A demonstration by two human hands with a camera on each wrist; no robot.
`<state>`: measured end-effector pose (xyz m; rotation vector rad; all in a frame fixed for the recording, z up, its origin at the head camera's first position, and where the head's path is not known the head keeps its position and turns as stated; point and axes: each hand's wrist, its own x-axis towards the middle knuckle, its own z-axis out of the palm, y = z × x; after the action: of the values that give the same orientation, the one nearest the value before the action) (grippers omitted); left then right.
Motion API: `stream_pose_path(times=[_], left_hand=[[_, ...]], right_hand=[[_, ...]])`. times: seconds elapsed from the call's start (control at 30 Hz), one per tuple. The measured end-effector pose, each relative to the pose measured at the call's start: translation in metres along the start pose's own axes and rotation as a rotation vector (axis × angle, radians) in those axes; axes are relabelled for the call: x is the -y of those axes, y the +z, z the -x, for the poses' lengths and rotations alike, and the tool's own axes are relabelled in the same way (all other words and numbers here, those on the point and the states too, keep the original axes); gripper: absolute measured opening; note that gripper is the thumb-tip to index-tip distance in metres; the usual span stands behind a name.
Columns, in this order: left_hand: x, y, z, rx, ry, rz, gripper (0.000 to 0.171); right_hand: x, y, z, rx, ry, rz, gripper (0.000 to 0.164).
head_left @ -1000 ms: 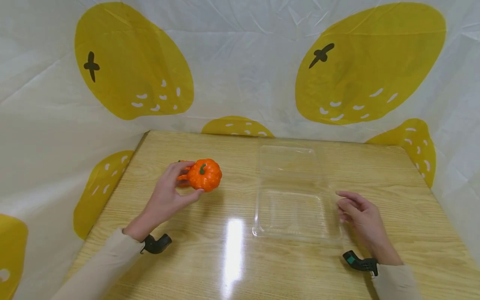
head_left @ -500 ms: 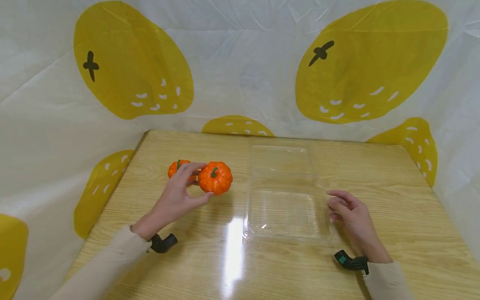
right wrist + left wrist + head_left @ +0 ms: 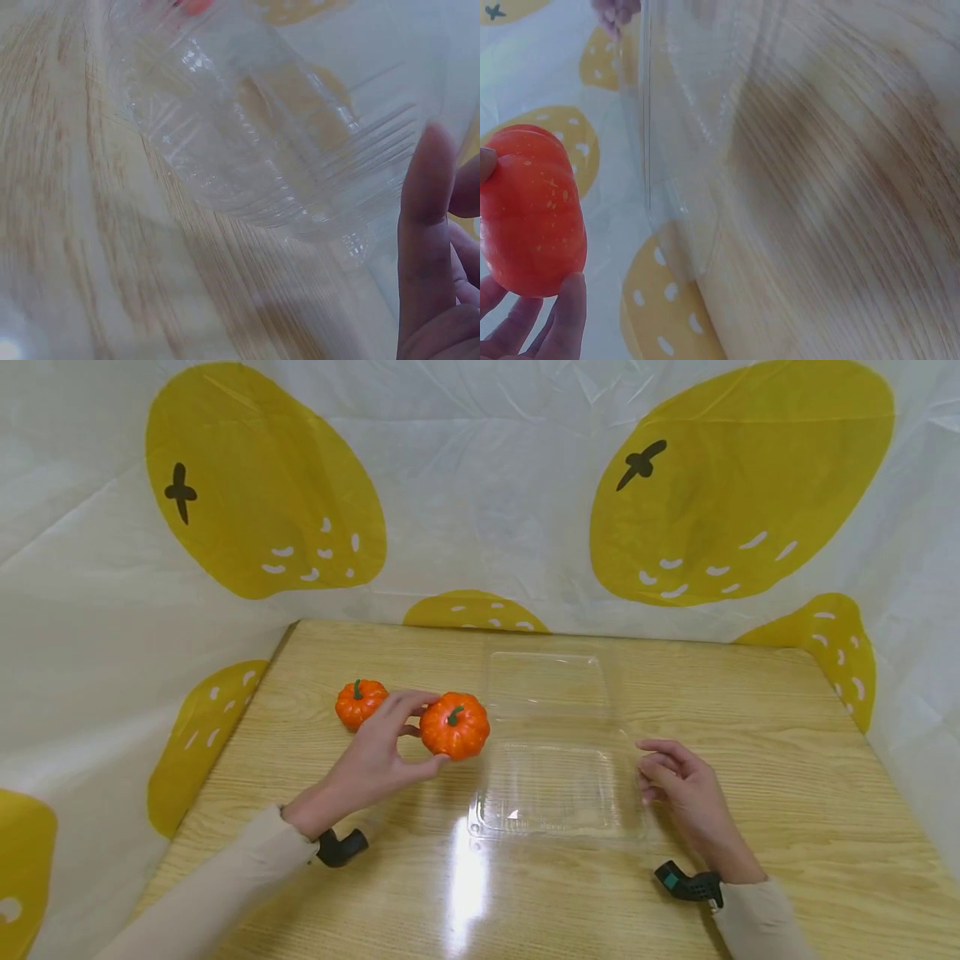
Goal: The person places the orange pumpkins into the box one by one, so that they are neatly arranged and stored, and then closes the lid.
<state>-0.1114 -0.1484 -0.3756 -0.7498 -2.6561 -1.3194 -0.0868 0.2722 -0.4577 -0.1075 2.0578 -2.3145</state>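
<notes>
My left hand (image 3: pixel 382 756) pinches an orange toy pumpkin (image 3: pixel 454 727) with a green stem between thumb and fingertips, above the table. In the left wrist view the pumpkin (image 3: pixel 532 214) shows from its side. A second pumpkin (image 3: pixel 360 703) sits on the table behind the left hand. A clear plastic clamshell container (image 3: pixel 551 785) lies with its lid (image 3: pixel 547 681) folded back toward the far edge. My right hand (image 3: pixel 690 793) holds the container's right rim at the thumb and fingertips. The right wrist view shows the thumb (image 3: pixel 427 187) close beside the container's ribbed wall (image 3: pixel 375 157).
The light wood table (image 3: pixel 780 718) reaches back to a white cloth (image 3: pixel 480 510) printed with yellow lemons, which hangs along the back and sides. A bright light reflection lies on the table in front of the container. Each wrist wears a black camera mount.
My left hand has carried the pumpkin right and slightly nearer, uncovering the second pumpkin. The container has slid left together with my right hand.
</notes>
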Motion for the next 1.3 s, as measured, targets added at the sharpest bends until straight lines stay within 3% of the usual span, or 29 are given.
stream_pose_path(times=[0.27, 0.57, 0.93, 1.3], left_hand=[[-0.005, 0.008, -0.002, 0.059, 0.034, -0.001, 0.068], [-0.013, 0.017, -0.007, 0.135, 0.026, -0.033, 0.069], [-0.021, 0.030, -0.014, 0.213, 0.073, 0.000, 0.070], [-0.027, 0.042, -0.016, 0.306, 0.055, -0.005, 0.069]], right_hand=[[0.000, 0.007, -0.002, 0.039, 0.002, -0.020, 0.022], [0.000, 0.015, -0.001, 0.048, 0.011, 0.003, 0.022], [-0.002, 0.026, 0.000, 0.059, 0.024, 0.005, 0.021], [-0.007, 0.041, -0.004, 0.038, 0.029, 0.001, 0.025]])
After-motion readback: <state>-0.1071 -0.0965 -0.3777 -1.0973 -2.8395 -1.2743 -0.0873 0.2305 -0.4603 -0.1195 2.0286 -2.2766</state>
